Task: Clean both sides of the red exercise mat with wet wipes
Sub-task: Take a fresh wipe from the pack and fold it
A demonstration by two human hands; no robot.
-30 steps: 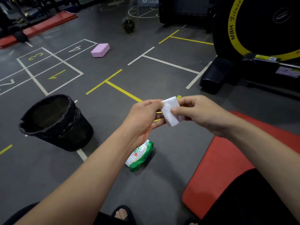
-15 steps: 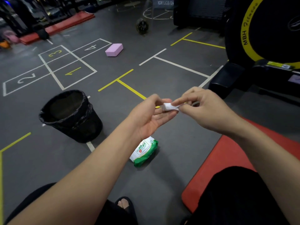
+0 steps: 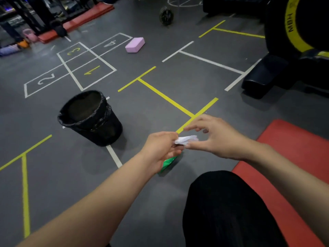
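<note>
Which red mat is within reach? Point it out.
The red exercise mat beside the right hand; the stacked red mats lie far across the floor.

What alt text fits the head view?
Left hand pinches a crumpled white wipe above a gym floor; the right hand is open beside it. A lined black bin stands left, a red mat lies right.

light: dim, indoor | shadows: soft, faint | focus: slightly soft, motion blur | edges: wide-angle bending
</note>
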